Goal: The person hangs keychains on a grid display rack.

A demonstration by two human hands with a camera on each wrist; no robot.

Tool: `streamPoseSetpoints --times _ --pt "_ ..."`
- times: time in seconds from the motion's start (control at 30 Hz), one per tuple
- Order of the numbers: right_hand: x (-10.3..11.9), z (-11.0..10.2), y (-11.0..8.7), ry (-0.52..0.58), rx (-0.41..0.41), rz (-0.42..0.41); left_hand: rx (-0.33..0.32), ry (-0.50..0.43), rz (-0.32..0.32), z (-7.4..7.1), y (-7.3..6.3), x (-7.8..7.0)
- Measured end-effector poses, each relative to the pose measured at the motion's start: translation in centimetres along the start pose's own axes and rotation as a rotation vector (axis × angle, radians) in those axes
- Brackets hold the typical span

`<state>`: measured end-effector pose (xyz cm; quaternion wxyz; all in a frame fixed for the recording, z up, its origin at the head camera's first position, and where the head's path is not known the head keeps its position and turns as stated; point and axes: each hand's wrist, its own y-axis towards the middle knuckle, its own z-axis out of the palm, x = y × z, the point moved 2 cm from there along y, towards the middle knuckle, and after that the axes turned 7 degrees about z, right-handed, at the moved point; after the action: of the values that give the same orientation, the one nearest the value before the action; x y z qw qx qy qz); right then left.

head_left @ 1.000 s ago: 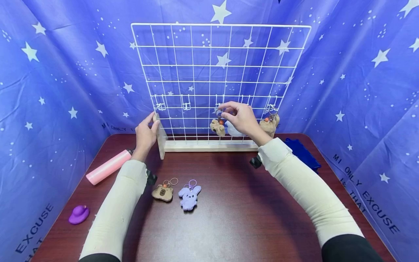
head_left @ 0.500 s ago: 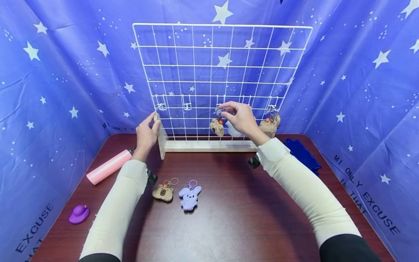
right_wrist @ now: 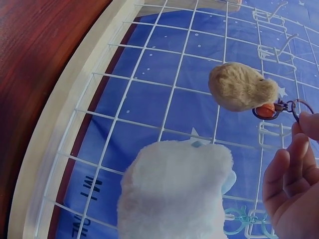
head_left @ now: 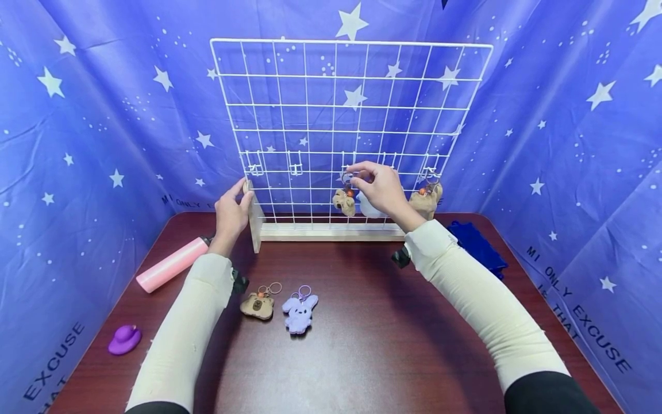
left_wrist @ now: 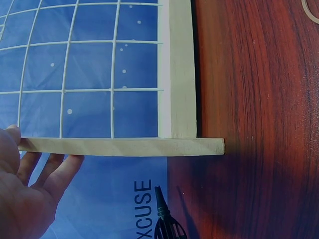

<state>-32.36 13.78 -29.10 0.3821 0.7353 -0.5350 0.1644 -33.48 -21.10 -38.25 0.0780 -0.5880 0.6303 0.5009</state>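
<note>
Right hand (head_left: 381, 187) pinches the ring (right_wrist: 293, 107) of a brown plush keychain (head_left: 343, 203) before the wire grid (head_left: 336, 76), near the tabletop's (head_left: 362, 356) far edge; left hand (head_left: 230, 215) grips the wooden upright (head_left: 255, 224). Early release, short of the hook (right_wrist: 274, 133), could drop it.

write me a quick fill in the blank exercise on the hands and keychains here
1. The right hand pinches the round metal ____ of a brown plush keychain.
2. The left hand holds the side upright, which is made of ____.
3. On the table, the lavender rabbit keychain lies to the ____ of the brown keychain.
4. The cylinder near the left forearm is coloured ____.

Missing words: ring; wood; right; pink.
</note>
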Motion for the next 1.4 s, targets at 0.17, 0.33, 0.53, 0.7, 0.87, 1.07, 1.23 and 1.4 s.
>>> streamPoseSetpoints --times 0.17,0.33,0.53,0.7,0.87,1.07,1.23,1.4 --pt "-0.1 0.2 0.0 -0.004 -0.005 0.015 0.005 0.002 -0.006 0.0 -0.1 0.1" --pt "-0.3 0.3 0.0 0.000 -0.017 0.018 0.008 0.011 -0.014 -0.1 0.0 0.0" --pt "-1.1 0.1 -0.7 -0.008 -0.036 0.032 0.035 0.017 -0.036 -0.1 0.1 -0.1" --pt "-1.7 -0.3 -1.9 -0.011 -0.013 0.017 0.056 0.012 -0.075 -0.2 -0.2 -0.1" --pt "-2.4 -1.6 -3.5 -0.025 0.020 -0.006 0.078 0.000 -0.056 -0.6 -0.7 0.0" --pt "-4.3 -3.4 -5.1 -0.019 0.026 -0.008 0.143 0.050 -0.038 -2.0 -2.6 0.7" --pt "-6.6 -5.8 -5.5 0.031 -0.082 0.008 0.247 0.097 0.018 -2.9 -4.3 0.6" --pt "-8.6 -8.2 -5.5 0.014 -0.229 -0.023 0.467 0.140 0.100 -2.9 -5.9 0.2"
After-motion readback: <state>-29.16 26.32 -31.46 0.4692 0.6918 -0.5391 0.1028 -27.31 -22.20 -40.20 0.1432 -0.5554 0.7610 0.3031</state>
